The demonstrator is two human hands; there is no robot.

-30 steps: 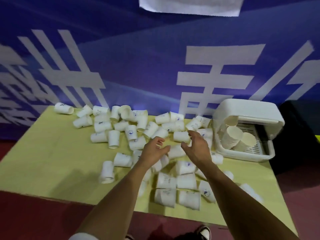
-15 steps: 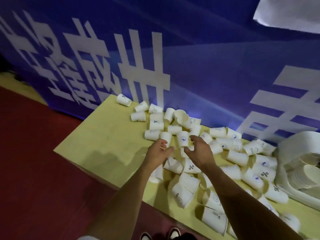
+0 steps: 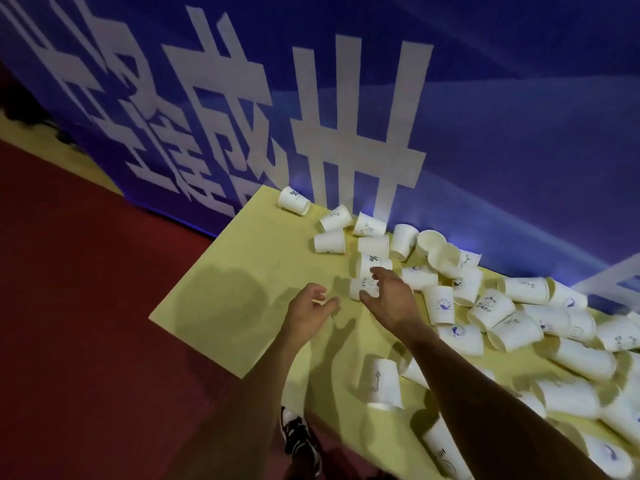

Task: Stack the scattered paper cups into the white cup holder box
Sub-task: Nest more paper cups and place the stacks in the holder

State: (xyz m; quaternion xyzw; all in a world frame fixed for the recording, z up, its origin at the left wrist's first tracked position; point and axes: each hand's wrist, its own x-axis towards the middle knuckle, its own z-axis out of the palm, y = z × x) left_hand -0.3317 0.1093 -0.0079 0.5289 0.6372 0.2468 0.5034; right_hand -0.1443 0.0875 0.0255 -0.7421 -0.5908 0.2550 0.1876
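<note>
We look down on a yellow tabletop (image 3: 242,299) whose left half is bare, apart from a soft shadow, and whose right half is littered with white paper cups (image 3: 519,317), most lying on their sides, some printed with small blue marks. Behind it hangs a blue banner (image 3: 485,116) with large white characters, and below the table's near edge lies a dark red floor (image 3: 86,323), where a black-and-white shoe (image 3: 299,436) shows.

Our left hand (image 3: 308,311) hovers over bare table with fingers loosely curled and parted, gripping nothing. Our right hand (image 3: 388,299) reaches with spread fingers over a cup lying on its side (image 3: 358,289), partly covering it; we cannot tell whether the fingers touch it.

The cups at the right and lower edges are cut off by the frame and blurred. The white cup holder box lies outside our view.
</note>
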